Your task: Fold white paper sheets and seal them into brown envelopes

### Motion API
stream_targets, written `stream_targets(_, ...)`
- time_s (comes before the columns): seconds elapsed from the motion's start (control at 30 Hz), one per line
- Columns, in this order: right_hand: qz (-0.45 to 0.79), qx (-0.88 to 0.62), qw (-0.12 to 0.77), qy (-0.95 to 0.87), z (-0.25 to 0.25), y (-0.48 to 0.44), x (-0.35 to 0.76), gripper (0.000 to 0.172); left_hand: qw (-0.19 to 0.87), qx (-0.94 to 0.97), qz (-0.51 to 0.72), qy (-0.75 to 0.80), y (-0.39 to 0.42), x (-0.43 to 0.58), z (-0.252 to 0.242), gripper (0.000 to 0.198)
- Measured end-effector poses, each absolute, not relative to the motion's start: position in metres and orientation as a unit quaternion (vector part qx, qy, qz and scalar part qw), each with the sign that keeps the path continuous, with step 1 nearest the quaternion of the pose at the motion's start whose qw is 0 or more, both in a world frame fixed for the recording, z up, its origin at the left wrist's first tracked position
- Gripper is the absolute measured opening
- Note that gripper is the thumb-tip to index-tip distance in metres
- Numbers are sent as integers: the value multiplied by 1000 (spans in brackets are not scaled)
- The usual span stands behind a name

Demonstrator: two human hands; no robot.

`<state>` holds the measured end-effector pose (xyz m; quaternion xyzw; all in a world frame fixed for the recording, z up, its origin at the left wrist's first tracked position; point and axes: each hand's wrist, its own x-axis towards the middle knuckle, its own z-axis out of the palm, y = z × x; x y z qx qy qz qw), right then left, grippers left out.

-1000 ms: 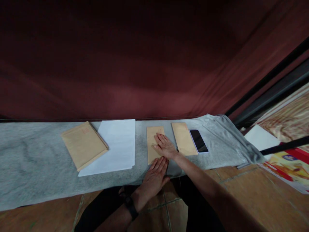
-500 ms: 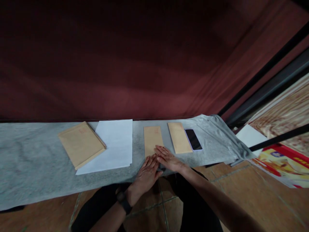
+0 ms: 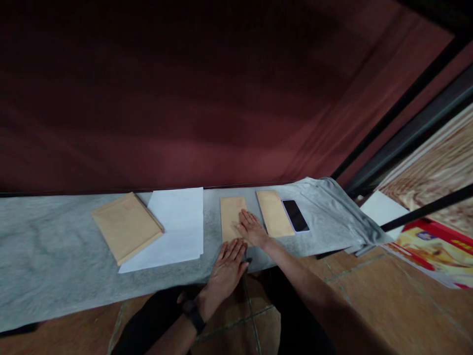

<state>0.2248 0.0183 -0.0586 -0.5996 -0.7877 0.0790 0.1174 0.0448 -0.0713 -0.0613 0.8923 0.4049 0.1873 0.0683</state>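
A narrow brown envelope (image 3: 229,213) lies on the grey cloth (image 3: 55,256) in front of me. My right hand (image 3: 252,229) lies flat on its right half, fingers stretched out and pointing away. My left hand (image 3: 228,261) rests flat at the envelope's near end, fingers together and extended; a dark watch sits on that wrist. A second narrow brown envelope (image 3: 274,213) lies just to the right, with a black phone (image 3: 295,215) beside it.
A stack of white paper (image 3: 177,222) and a thick pile of large brown envelopes (image 3: 126,226) lie to the left. A dark red curtain hangs behind. Tiled floor (image 3: 388,305), white paper (image 3: 382,208) and a colourful printed sheet (image 3: 432,251) are at the right.
My right hand slid back toward me along the narrow envelope, then forward again onto its middle. My left hand stayed at the near end. The camera shifted a little.
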Motion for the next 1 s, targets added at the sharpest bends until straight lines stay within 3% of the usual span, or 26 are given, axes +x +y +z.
stream_targets(0.2,59,-656,117,-743,-57,62,210,61,139,808,273,503,-62,43,-73,48)
stream_targets(0.43,70,-627,132,-765,-55,19,212,59,358,637,379,567,-29,38,-64,49)
stream_targets(0.6,100,-598,160,-779,-45,-44,222,51,507,497,415,569,-14,42,-48,61)
stream_targets(0.73,87,-568,177,-799,-45,-79,210,67,566,425,457,539,-19,49,-39,75)
stream_targets(0.9,79,-648,179,-736,-39,-77,198,64,625,439,452,460,-24,55,-35,68)
stream_targets(1.0,146,-685,267,-662,-23,-63,206,55,661,417,453,429,-27,58,-37,67)
